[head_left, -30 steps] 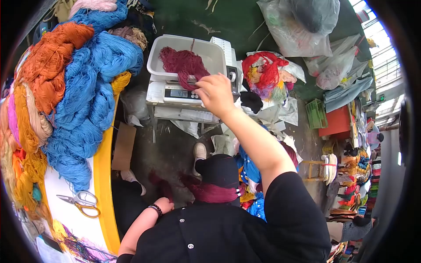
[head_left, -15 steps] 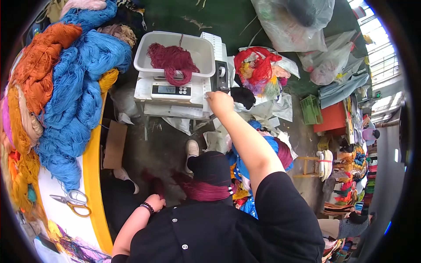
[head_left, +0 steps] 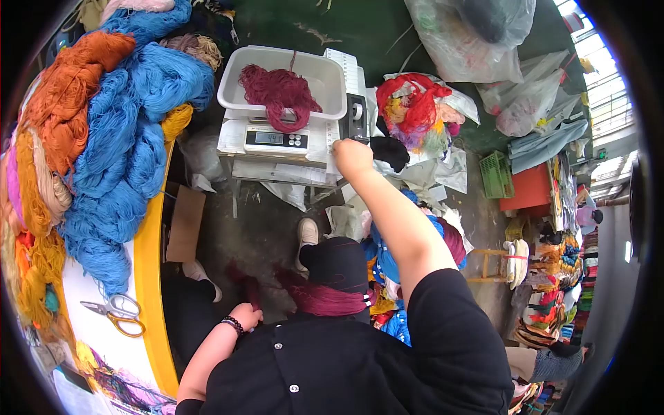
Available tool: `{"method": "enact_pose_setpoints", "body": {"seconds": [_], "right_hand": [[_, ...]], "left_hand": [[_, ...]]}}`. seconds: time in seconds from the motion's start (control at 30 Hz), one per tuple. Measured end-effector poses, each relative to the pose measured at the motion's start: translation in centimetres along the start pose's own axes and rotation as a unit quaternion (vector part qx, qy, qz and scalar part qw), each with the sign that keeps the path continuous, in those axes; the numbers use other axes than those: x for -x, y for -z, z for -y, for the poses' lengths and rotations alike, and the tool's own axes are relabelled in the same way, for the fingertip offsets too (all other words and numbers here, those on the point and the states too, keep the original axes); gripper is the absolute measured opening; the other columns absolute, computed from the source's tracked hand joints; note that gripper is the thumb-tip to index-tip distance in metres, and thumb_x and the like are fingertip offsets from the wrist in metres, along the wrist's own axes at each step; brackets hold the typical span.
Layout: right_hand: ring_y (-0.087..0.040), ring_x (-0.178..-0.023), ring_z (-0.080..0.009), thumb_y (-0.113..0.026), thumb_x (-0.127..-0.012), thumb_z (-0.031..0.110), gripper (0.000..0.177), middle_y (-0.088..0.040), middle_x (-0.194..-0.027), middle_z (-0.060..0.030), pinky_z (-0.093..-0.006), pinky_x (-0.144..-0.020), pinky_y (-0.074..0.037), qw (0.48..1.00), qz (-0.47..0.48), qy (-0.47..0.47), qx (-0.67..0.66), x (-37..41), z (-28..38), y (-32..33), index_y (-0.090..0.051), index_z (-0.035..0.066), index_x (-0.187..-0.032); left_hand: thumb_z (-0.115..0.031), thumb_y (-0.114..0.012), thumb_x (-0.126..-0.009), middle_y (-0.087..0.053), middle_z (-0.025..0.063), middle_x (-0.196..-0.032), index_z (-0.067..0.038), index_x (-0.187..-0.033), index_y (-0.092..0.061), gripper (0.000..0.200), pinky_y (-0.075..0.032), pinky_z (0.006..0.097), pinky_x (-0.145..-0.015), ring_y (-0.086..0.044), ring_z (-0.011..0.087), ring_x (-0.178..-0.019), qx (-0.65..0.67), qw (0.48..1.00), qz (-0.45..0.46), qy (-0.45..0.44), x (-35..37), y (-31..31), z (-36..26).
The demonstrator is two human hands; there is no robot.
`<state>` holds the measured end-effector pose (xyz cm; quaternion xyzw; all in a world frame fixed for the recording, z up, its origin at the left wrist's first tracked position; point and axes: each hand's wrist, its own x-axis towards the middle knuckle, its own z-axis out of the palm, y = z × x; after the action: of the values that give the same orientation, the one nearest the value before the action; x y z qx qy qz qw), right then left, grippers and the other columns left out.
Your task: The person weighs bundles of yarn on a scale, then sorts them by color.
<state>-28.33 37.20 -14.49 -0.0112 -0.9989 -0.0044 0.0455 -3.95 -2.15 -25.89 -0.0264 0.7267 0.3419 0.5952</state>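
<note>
My right hand [head_left: 353,159] is closed at the front right corner of a small stand, against the lower end of a white printed paper strip [head_left: 333,136]; what its fingers pinch is hidden. Beside it a digital scale [head_left: 277,140] carries a white plastic tub [head_left: 330,86]. A maroon yarn hank [head_left: 280,90] lies in the tub, one loop hanging over the front rim. Low down near my lap, my left hand [head_left: 247,317] is closed on a bundle of maroon yarn [head_left: 250,290]. More maroon yarn [head_left: 321,299] lies across my knee.
On the left, a yellow-edged table [head_left: 155,304] bears blue yarn [head_left: 114,166], orange yarn [head_left: 79,90] and scissors [head_left: 119,315]. Right of the stand are bundled coloured yarns [head_left: 415,114], plastic bags [head_left: 477,48] and a green crate [head_left: 496,176]. A cardboard piece [head_left: 185,225] leans below the table.
The whole view has shifted slightly to the right. My right hand stays at the stand's corner and my left hand stays on the maroon yarn.
</note>
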Motion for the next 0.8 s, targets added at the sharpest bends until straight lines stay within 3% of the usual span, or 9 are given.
{"method": "enact_pose_setpoints", "body": {"seconds": [0.07, 0.17, 0.27, 0.3, 0.57, 0.63, 0.67, 0.7, 0.8], "right_hand": [[-0.065, -0.077, -0.0326, -0.062, -0.076, 0.019, 0.011, -0.065, -0.08, -0.0114, -0.0456, -0.067, -0.052, 0.999, -0.018, 0.011, 0.026, 0.1, 0.2, 0.7, -0.067, 0.009, -0.074], [-0.061, -0.076, -0.0271, -0.07, -0.073, 0.019, 0.008, -0.064, -0.08, -0.0056, -0.0423, -0.067, -0.047, 0.968, -0.229, 0.093, -0.039, 0.7, 2.7, 5.5, -0.068, 0.011, -0.073], [-0.058, -0.085, -0.024, -0.076, -0.069, 0.018, 0.059, -0.065, -0.088, -0.0022, -0.0396, -0.077, -0.042, 0.951, -0.248, 0.145, -0.117, 1.0, 6.8, 8.8, -0.057, 0.015, -0.125], [-0.057, -0.091, -0.0224, -0.077, -0.069, 0.019, 0.079, -0.064, -0.093, -0.0003, -0.0386, -0.081, -0.039, 0.949, -0.248, 0.165, -0.105, 0.5, 7.4, 8.2, -0.042, 0.015, -0.14], [-0.055, -0.092, -0.0186, -0.065, -0.07, 0.004, 0.071, -0.059, -0.081, -0.0006, -0.038, -0.089, -0.036, 0.937, -0.27, 0.218, 0.033, -3.0, 10.3, 5.4, -0.045, 0.013, -0.137], [-0.059, -0.086, -0.0239, -0.063, -0.07, 0.002, 0.074, -0.063, -0.081, -0.0056, -0.0406, -0.089, -0.04, 0.962, -0.193, 0.158, -0.112, -2.2, 11.3, 9.8, -0.041, 0.011, -0.14], [-0.063, -0.08, -0.0259, -0.062, -0.074, 0.001, 0.072, -0.066, -0.083, -0.0121, -0.042, -0.084, -0.047, 0.934, -0.21, 0.146, -0.25, -2.6, 11.4, 11.7, -0.036, 0.009, -0.141], [-0.067, -0.086, -0.0265, -0.062, -0.081, 0.007, 0.067, -0.068, -0.09, -0.015, -0.0402, -0.083, -0.05, 0.896, -0.112, 0.04, -0.428, -1.9, 11.8, 15.1, -0.032, 0.006, -0.142], [-0.056, -0.059, -0.0093, -0.065, -0.085, 0.01, 0.064, -0.058, -0.069, -0.0012, -0.022, -0.052, -0.042, 0.712, -0.083, 0.107, -0.689, -1.5, 11.2, 26.2, -0.034, 0.005, -0.141]], "left_hand": [[-0.021, -0.055, -0.085, -0.062, 0.0101, -0.06, 0.0, -0.081, -0.068, 0.025, -0.05, 0.0342, -0.054, -0.061, 0.0214, -0.049, 0.003, 1.0, -0.002, -0.001, 0.1, 0.0, 0.0], [-0.022, -0.055, -0.084, -0.062, 0.0107, -0.06, -0.001, -0.08, -0.069, 0.025, -0.051, 0.0352, -0.055, -0.061, 0.0227, -0.05, -0.003, 1.0, -0.004, -0.017, -0.9, -0.3, 1.2], [-0.022, -0.054, -0.084, -0.063, 0.0113, -0.061, -0.001, -0.079, -0.07, 0.026, -0.051, 0.0359, -0.057, -0.062, 0.0241, -0.051, -0.008, 1.0, -0.004, -0.023, -1.4, -0.4, 1.5], [-0.022, -0.054, -0.084, -0.064, 0.0116, -0.062, -0.001, -0.079, -0.07, 0.027, -0.051, 0.036, -0.058, -0.062, 0.0247, -0.052, -0.007, 1.0, -0.002, -0.013, -1.4, -0.4, 1.5], [-0.021, -0.054, -0.083, -0.064, 0.0115, -0.063, -0.001, -0.08, -0.069, 0.026, -0.051, 0.036, -0.057, -0.061, 0.0246, -0.05, 0.017, 0.999, -0.015, -0.023, -0.5, -0.4, 1.1], [-0.021, -0.055, -0.082, -0.064, 0.0117, -0.062, 0.0, -0.08, -0.069, 0.026, -0.051, 0.0359, -0.057, -0.061, 0.0246, -0.049, 0.011, 0.999, -0.022, -0.032, 0.0, -0.1, 0.4], [-0.021, -0.055, -0.082, -0.064, 0.0117, -0.062, 0.0, -0.08, -0.069, 0.026, -0.051, 0.0359, -0.057, -0.061, 0.0246, -0.049, 0.012, 0.999, -0.027, -0.036, 0.1, 0.0, 0.4], [-0.021, -0.055, -0.082, -0.063, 0.012, -0.062, -0.001, -0.08, -0.069, 0.025, -0.051, 0.0362, -0.057, -0.061, 0.0245, -0.05, 0.018, 0.998, -0.036, -0.049, 0.1, 0.0, 0.5], [-0.022, -0.054, -0.08, -0.061, 0.0121, -0.059, -0.001, -0.076, -0.066, 0.024, -0.047, 0.0379, -0.053, -0.061, 0.024, -0.053, 0.069, 0.982, -0.144, -0.099, 1.5, 0.2, -0.2]]}}
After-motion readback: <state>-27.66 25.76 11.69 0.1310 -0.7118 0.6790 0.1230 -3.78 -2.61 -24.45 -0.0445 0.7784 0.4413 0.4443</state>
